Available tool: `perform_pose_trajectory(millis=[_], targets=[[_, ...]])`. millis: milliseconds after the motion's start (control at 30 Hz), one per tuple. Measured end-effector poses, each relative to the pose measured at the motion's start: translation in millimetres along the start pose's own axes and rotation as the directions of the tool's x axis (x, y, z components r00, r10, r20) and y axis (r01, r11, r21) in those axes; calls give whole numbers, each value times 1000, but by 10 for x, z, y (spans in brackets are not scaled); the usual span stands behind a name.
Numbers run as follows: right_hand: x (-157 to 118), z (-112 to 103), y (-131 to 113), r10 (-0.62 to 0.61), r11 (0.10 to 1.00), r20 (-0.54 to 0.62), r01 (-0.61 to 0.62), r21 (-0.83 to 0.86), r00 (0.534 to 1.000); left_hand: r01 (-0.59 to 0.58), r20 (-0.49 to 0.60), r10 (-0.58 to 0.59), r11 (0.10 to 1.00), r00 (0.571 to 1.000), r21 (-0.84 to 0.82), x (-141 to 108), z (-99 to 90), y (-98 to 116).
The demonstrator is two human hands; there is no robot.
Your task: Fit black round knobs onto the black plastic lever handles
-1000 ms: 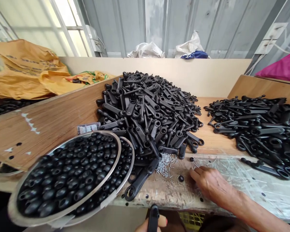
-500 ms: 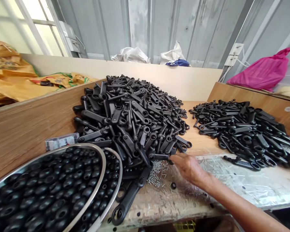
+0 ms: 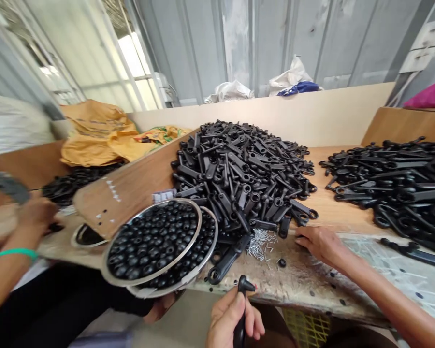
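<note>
My left hand (image 3: 224, 316), low in the middle, is wrapped round a black plastic crank arm (image 3: 240, 331). The arm stands upright, its bent upper end pointing right with a small reddish spot at the tip. My right hand (image 3: 321, 244) rests at the bench edge, fingers pressed together and pointing left; whatever they may hold is hidden. Left of it lie a small black ring-shaped piece (image 3: 282, 263) and a heap of small silver pins (image 3: 261, 244). Behind both hands rises a large pile of black crank arms (image 3: 244, 169).
Two overlapping metal-rimmed trays (image 3: 199, 217) of black balls stand left. A second pile of crank arms (image 3: 413, 179) lies right. Beyond a wooden divider (image 3: 108, 198), a co-worker's hand (image 3: 36, 215) with a green wristband is at work. Yellow sacks (image 3: 94, 130) lie behind.
The view has swung left, bringing the co-worker's arm into sight. My left hand has appeared with a crank arm. My right hand has drawn away from the crank arm by the pins.
</note>
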State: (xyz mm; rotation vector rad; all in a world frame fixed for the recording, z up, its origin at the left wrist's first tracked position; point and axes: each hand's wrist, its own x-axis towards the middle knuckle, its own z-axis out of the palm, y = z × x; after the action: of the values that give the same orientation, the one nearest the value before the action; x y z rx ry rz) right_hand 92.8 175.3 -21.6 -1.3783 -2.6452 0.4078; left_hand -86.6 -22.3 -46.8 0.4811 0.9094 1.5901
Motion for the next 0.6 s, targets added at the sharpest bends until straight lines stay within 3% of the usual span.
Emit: perform_pose_trajectory(millis=[67,100,167,267,333,433,600], targets=[[-90,9,-55,-26,936,-20,32,350,999,-48,-31,48,999,998,-6,-16,73,66],[-156,10,-129,-25,818,-21,33,574,999,-63,-40,63,998,997,-3,-26,102,85],[-312,9,-362,-12,422,3,2,907,1000,-102,-11,102,995,995,23,-44,159,103],[-503,19,-780,-74,-75,63,-69,995,995,-184,-19,186,979,982,82,-72,266,114],[-563,34,-995,-163,-274,83,-126,953,983,-229,-77,239,966,968,118,-101,345,130],[-589,68,-1159,-260,-416,65,-173,893,963,-269,-121,289,951,950,155,-156,431,168],[-613,141,-1243,-273,-449,55,-178,875,960,-310,-114,339,926,934,214,-209,417,211]])
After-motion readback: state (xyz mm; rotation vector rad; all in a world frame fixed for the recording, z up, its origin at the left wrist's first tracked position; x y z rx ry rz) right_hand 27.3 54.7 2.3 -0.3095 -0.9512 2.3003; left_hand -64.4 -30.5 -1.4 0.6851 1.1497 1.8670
